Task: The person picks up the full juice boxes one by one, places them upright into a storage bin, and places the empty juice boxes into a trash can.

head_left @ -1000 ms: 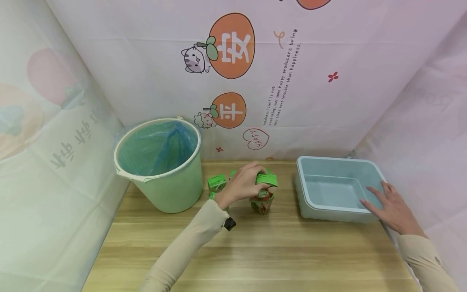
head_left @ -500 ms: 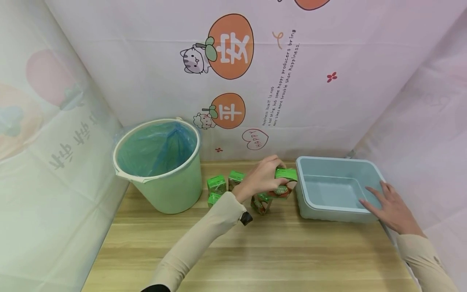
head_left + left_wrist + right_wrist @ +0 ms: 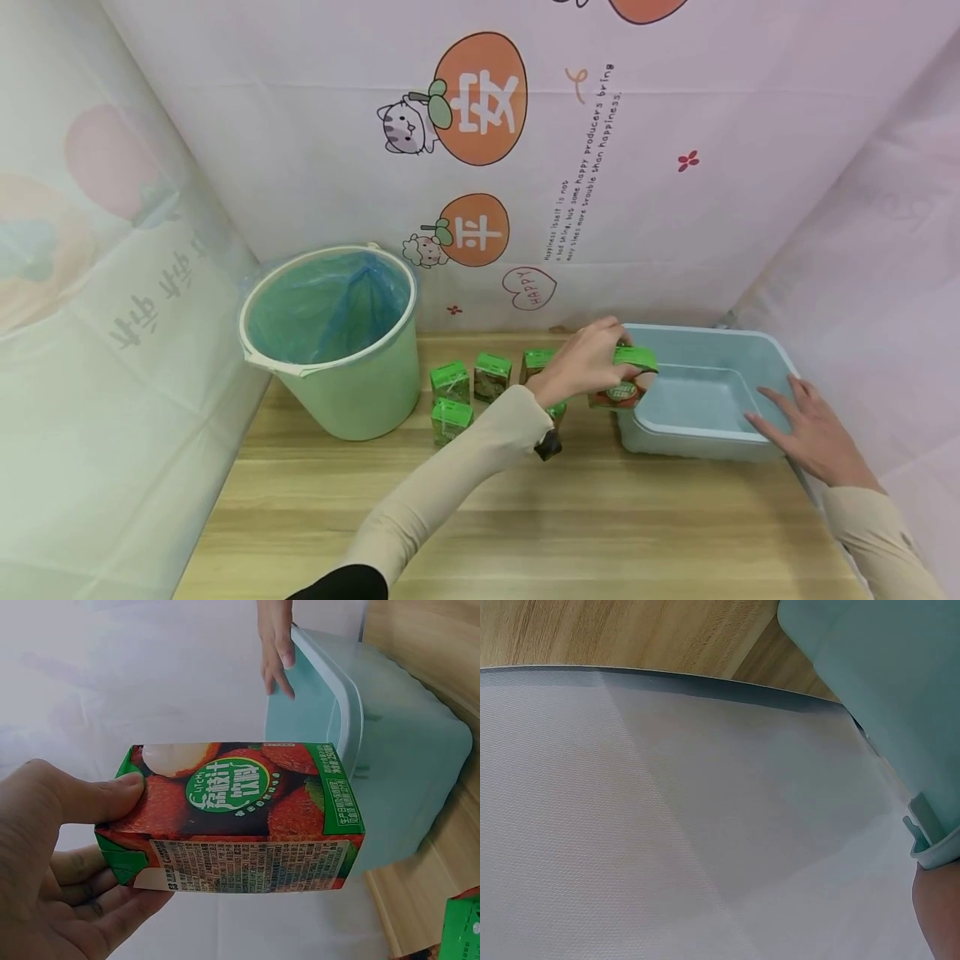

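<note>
My left hand (image 3: pixel 588 362) grips one end of a litchi juice carton (image 3: pixel 232 817), thumb on one side and fingers beneath in the left wrist view. Red fruit and green ends mark the carton, which overlaps the near-left rim of a pale blue plastic bin (image 3: pixel 705 432) in the head view. At the bin's right side, my right hand (image 3: pixel 813 433) rests over the rim with fingers extended inside. Only a bit of that hand shows in the right wrist view. Several more green-topped juice cartons (image 3: pixel 492 379) stand left of the bin, some partly hidden by my left arm.
A pale green bucket (image 3: pixel 367 400) with a blue plastic liner (image 3: pixel 330 308) stands at the back left. A printed cloth (image 3: pixel 637 208) hangs behind the wooden table (image 3: pixel 600 525), and white cloth walls close in both sides.
My left hand has carried the juice carton rightward from among the other cartons to the bin's left rim, uncovering more cartons behind it. My right hand stays on the bin.
</note>
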